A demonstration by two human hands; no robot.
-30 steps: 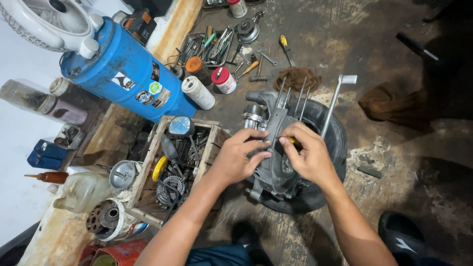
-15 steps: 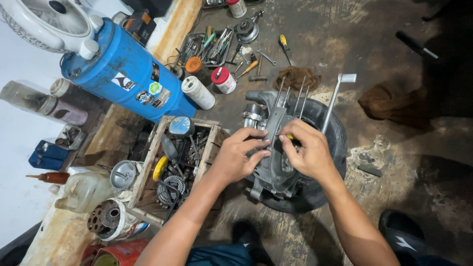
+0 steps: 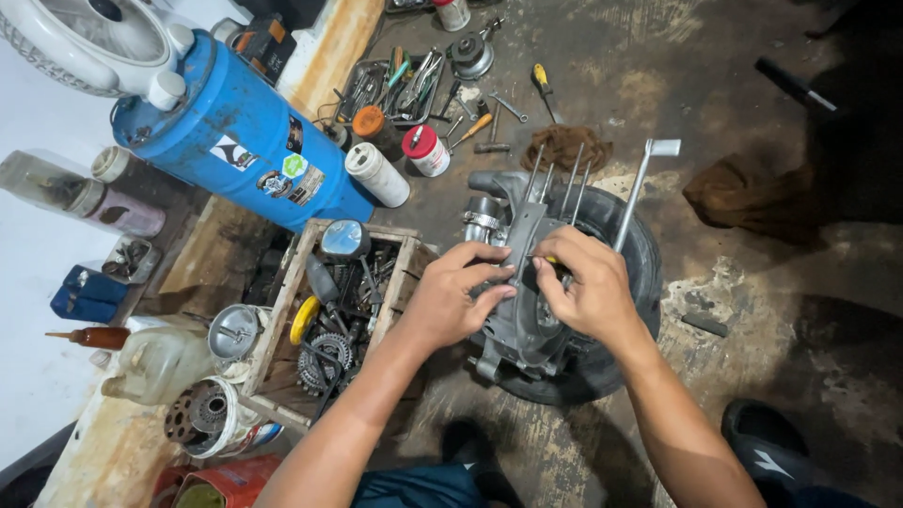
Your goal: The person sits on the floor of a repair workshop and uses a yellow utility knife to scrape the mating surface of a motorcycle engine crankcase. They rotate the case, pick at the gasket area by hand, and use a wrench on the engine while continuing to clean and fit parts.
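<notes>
A: Where is the engine case [image 3: 523, 320] sitting?

B: Inside the tyre [image 3: 628, 282], across its rim. Left hand [image 3: 458, 299] is pinching the case's top edge; right hand [image 3: 581, 290] is closing on a small yellow-tipped part there.

A: Handling?

B: Likely heavy, rigid, greasy; the body is offering better purchase than the studs [image 3: 564, 183].

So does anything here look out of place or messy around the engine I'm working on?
Mostly clutter. The engine case sits propped on a tyre rather than a stand, both hands on it. The blue drum lies on its side, and loose tools are scattered on the stained floor. No fresh spill shows.
</notes>
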